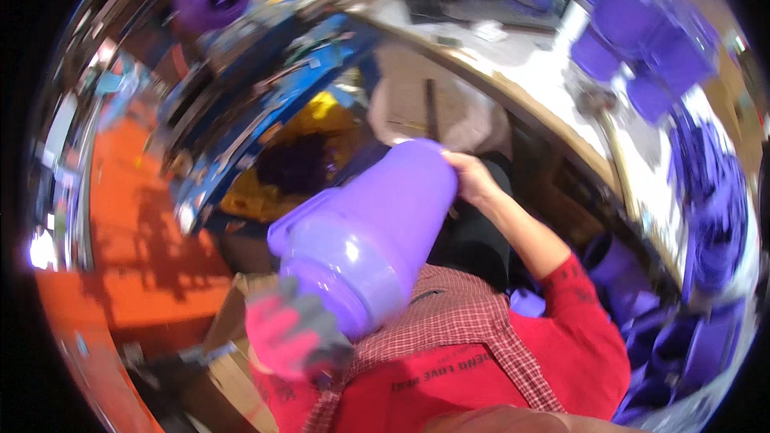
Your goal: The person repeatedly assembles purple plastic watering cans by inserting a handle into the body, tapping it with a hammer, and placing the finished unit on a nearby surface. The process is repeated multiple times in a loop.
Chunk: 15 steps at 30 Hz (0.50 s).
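A large, glossy purple plastic jug [377, 228] lies tilted across the front of my body. A side handle runs along its left, and its rounder, shinier end points toward me. My right hand [473, 180], bare, grips the far end with its fingers around the rim. At the near end is my left hand [298, 333] in a pink and grey glove, its bent fingers against the jug. Motion smears the glove somewhat, and the jug hides part of its grip.
On the workbench [513, 72] to the right are stacked purple containers [650, 32] and strips of purple parts [710, 192]. More purple pieces [674, 345] fill the lower right. To the left stand a blue frame [281, 88], an orange machine panel [144, 232] and a cardboard box [233, 385].
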Available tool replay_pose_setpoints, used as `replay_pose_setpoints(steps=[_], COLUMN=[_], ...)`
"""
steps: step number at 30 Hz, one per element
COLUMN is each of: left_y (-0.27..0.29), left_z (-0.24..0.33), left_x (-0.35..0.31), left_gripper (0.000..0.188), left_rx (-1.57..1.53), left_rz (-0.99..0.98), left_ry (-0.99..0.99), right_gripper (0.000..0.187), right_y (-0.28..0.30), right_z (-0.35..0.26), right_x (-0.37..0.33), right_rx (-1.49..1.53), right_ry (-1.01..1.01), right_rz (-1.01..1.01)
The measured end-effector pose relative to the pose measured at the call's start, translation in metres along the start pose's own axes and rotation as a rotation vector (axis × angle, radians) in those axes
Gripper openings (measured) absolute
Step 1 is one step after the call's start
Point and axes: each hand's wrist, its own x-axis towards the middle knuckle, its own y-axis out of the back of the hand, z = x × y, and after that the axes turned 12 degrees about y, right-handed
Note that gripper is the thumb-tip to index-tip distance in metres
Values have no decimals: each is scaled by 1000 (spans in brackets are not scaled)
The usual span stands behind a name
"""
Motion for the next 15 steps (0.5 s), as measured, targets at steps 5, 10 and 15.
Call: replay_pose_setpoints(steps=[5,10,15], left_y=[1,-37,-15], left_z=[-6,-56,-74], left_x=[20,49,62], left_gripper=[19,15,27], left_rx=[-111,-520,-325], left_rz=[-321,-43,-146], left_ry=[-382,-232,-373], right_gripper=[27,33,31], right_y=[4,43,146], right_z=[40,-21,-228], right_x=[-56,-106,-184], right_rx=[114,-584,-1917], right_ry=[-371,-161,965], right_rz=[225,-28,736])
